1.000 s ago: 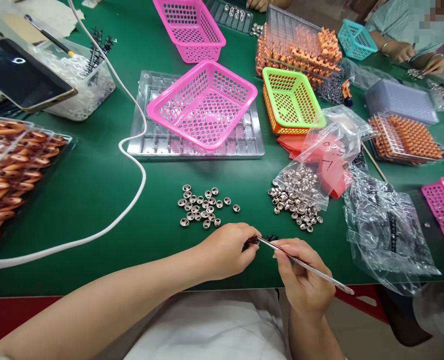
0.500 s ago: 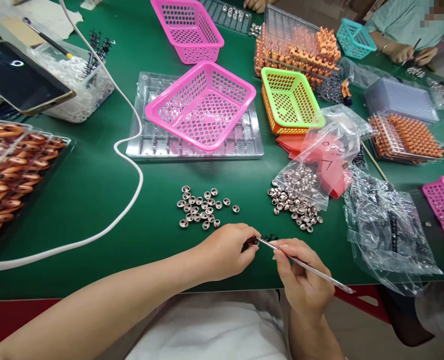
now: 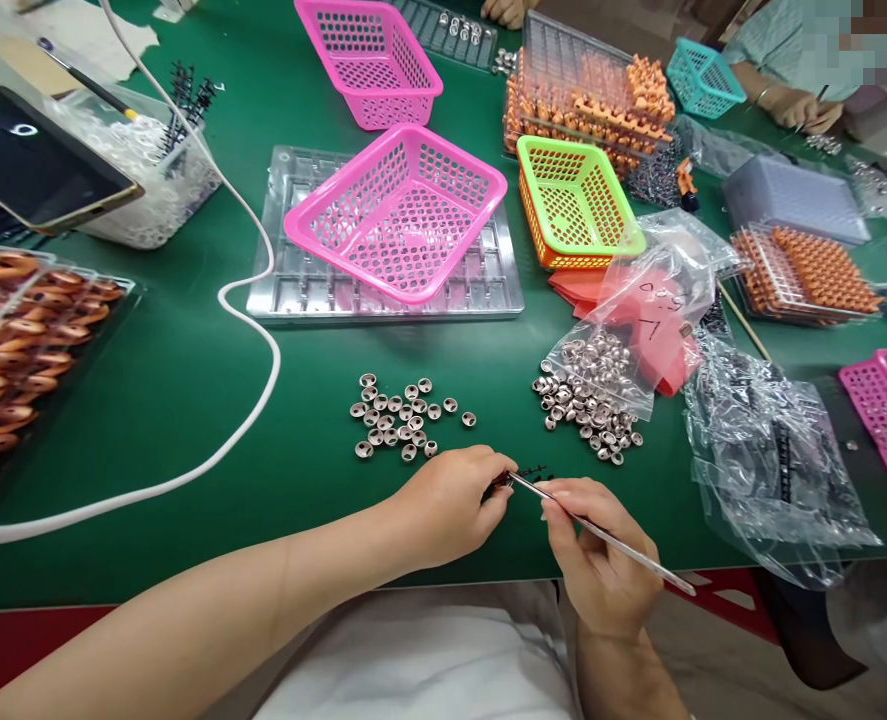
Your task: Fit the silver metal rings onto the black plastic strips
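Note:
My left hand (image 3: pixel 458 505) is closed in a pinch at the table's front edge. Between its thumb and fingers is a small dark part, mostly hidden by the fingers. My right hand (image 3: pixel 608 550) grips a slim metal tool (image 3: pixel 600 535) like a pen, its tip touching or very close to the pinched part. Thin black branched pieces (image 3: pixel 537 473) lie just beyond the tip. Left of there, several small silver caps with holes (image 3: pixel 390 405) are spread out on the green table. A denser pile of silver caps (image 3: pixel 600 410) spills from a clear bag (image 3: pixel 668 260).
A pink basket (image 3: pixel 308 215) sits on a metal tray (image 3: pixel 263 290). Nested green and orange baskets (image 3: pixel 578 250) stand right of it. A white cable (image 3: pixel 263 400) curves along the left, near a tray of orange parts (image 3: pixel 15 370). Crumpled plastic bags (image 3: pixel 780 450) lie right. A co-worker's hands (image 3: pixel 795 108) are beyond.
The view has shifted slightly. Both hands keep their grips, and the tool's tip stays at the part in my left fingers, with only a slight change in its angle.

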Available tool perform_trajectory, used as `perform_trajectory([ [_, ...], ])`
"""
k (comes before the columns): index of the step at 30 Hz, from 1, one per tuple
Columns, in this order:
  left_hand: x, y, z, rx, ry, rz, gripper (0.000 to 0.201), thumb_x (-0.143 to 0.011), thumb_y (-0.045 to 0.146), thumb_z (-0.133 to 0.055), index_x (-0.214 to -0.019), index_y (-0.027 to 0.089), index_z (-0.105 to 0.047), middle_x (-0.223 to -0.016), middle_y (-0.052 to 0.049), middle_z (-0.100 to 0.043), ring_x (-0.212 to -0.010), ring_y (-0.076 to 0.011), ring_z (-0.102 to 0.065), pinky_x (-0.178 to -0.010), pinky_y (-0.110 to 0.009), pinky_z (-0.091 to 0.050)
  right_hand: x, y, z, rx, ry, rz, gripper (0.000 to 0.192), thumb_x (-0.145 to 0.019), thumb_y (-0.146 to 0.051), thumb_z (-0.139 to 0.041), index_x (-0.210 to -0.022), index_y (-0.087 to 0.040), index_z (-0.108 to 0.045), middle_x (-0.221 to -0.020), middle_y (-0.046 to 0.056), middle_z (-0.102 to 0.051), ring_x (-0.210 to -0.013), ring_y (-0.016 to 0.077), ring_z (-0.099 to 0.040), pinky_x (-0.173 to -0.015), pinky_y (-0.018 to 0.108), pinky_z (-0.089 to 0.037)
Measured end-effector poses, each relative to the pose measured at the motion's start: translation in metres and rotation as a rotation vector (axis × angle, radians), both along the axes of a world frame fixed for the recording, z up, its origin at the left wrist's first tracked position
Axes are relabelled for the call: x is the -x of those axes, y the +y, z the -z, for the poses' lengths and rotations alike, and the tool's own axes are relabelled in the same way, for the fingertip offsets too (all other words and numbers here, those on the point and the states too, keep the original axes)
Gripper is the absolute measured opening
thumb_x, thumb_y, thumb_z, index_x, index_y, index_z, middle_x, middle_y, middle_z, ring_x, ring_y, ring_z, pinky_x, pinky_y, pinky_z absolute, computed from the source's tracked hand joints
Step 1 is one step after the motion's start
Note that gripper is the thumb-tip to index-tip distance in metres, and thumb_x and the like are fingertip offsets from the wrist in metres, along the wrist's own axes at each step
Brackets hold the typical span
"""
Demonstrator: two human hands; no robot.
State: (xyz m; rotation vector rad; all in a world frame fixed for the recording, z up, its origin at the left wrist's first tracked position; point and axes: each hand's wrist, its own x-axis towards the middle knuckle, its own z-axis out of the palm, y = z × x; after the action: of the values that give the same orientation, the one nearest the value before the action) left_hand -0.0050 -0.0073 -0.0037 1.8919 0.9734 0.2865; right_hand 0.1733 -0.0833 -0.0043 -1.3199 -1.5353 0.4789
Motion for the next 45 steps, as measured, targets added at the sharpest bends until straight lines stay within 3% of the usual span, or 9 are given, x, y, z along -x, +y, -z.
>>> perform_trajectory([
  [9, 0.001, -0.003, 0.004, -0.095, 0.006, 0.004, 0.032, -0.096, 0.022, -0.047, -0.118, 0.013, -0.069, -0.100, -0.011, -0.074, -0.089, -0.0242, -0.070, -0.079, -0.035, -0.055, 0.001, 0.001, 0.002, -0.015, -0.021, 0.005, 0.026, -0.085, -0.005, -0.068, -0.103, -0.024, -0.067, -0.092, 0.004, -0.076, -0.083, 0.0206, -0.075, -0.070, 0.037, -0.064],
  [13, 0.000, -0.002, 0.002, -0.051, -0.015, -0.013, 0.029, -0.095, 0.022, -0.049, -0.113, 0.015, -0.070, -0.095, -0.010, -0.073, -0.085, -0.0222, -0.069, -0.076, -0.032, -0.053, -0.001, 0.001, 0.002, -0.012, -0.050, -0.012, 0.027, -0.085, -0.005, -0.068, -0.105, -0.024, -0.067, -0.093, 0.005, -0.077, -0.084, 0.0209, -0.075, -0.070, 0.037, -0.065],
  [18, 0.000, 0.008, -0.012, 0.218, -0.073, -0.005, 0.019, -0.089, 0.023, -0.055, -0.091, 0.016, -0.073, -0.077, -0.003, -0.069, -0.069, -0.0163, -0.060, -0.062, -0.026, -0.044, -0.008, 0.001, 0.001, -0.030, -0.079, -0.098, 0.035, -0.084, -0.002, -0.067, -0.110, -0.024, -0.066, -0.099, 0.005, -0.077, -0.087, 0.0201, -0.076, -0.069, 0.034, -0.065],
  [23, 0.003, 0.017, -0.018, 0.634, -0.155, 0.013, 0.018, -0.082, 0.030, -0.065, -0.089, 0.015, -0.073, -0.071, 0.002, -0.063, -0.063, -0.0121, -0.052, -0.058, -0.022, -0.039, -0.015, 0.001, 0.002, -0.057, -0.071, -0.150, 0.036, -0.083, -0.002, -0.067, -0.111, -0.025, -0.066, -0.100, 0.006, -0.078, -0.089, 0.0214, -0.076, -0.066, 0.034, -0.065],
  [31, 0.008, 0.027, -0.016, 0.939, -0.262, 0.115, 0.020, -0.078, 0.030, -0.071, -0.091, 0.016, -0.076, -0.068, 0.004, -0.057, -0.056, -0.0081, -0.042, -0.046, -0.019, -0.033, -0.017, -0.005, 0.009, -0.163, -0.095, -0.198, 0.046, -0.083, 0.000, -0.066, -0.121, -0.024, -0.062, -0.106, 0.008, -0.078, -0.089, 0.0214, -0.077, -0.065, 0.035, -0.066],
  [39, 0.006, 0.026, -0.017, 0.900, -0.217, 0.078, 0.019, -0.076, 0.032, -0.070, -0.086, 0.017, -0.075, -0.066, 0.005, -0.055, -0.056, -0.0085, -0.042, -0.047, -0.019, -0.033, -0.012, -0.007, 0.008, -0.165, -0.117, -0.137, 0.039, -0.085, -0.004, -0.066, -0.117, -0.025, -0.063, -0.103, 0.007, -0.078, -0.087, 0.0212, -0.077, -0.063, 0.033, -0.066],
  [45, 0.003, 0.023, -0.014, 0.756, -0.217, 0.028, 0.018, -0.075, 0.029, -0.071, -0.086, 0.015, -0.073, -0.070, 0.004, -0.059, -0.064, -0.0110, -0.047, -0.059, -0.023, -0.036, -0.011, -0.005, 0.008, -0.162, -0.110, -0.129, 0.040, -0.082, -0.002, -0.068, -0.115, -0.024, -0.064, -0.103, 0.007, -0.077, -0.087, 0.0209, -0.077, -0.064, 0.033, -0.066],
])
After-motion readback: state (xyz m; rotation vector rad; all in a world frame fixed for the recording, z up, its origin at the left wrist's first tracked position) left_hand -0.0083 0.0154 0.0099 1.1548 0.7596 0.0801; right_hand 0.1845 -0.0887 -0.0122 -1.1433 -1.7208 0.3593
